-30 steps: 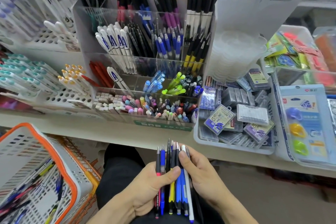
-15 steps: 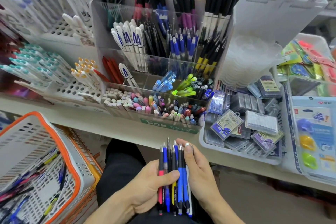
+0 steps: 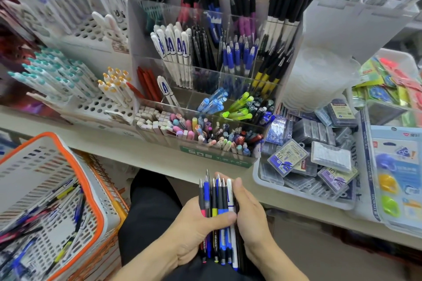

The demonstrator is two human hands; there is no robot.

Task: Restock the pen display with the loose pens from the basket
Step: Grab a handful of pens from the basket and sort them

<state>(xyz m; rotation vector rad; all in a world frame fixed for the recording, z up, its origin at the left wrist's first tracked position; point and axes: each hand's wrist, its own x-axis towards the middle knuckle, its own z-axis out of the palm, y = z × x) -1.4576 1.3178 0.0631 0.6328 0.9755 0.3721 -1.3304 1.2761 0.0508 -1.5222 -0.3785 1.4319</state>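
While the person sits low in front of the shelf (image 3: 137, 155), both hands are busy with one bundle of pens (image 3: 217, 210) held over the lap. The left hand (image 3: 196, 228) is clasped around the bundle, its thumb lying across the barrels, and the right hand (image 3: 251, 219) presses against the bundle's right side with its fingers curled round the back, squaring it up. Every pen stands with its long axis pointing away from the body, tips up toward the pen display (image 3: 205, 75), which rises straight ahead and above the hands on the shelf; neither hand looks clearly nearer to it. That alignment suits the coming move, I judge, since the compartments take pens end-on. The barrels are smooth plastic, slim and round, in black, blue and white, some with rubbery coloured grips of pink, yellow and blue. The display is clear hard acrylic in stepped tiers, its cells packed with like pens, so each colour must find its matching cell. To the left, well apart from the hands, the basket (image 3: 91, 201), white slotted plastic with an orange rim, holds more loose pens lying flat.
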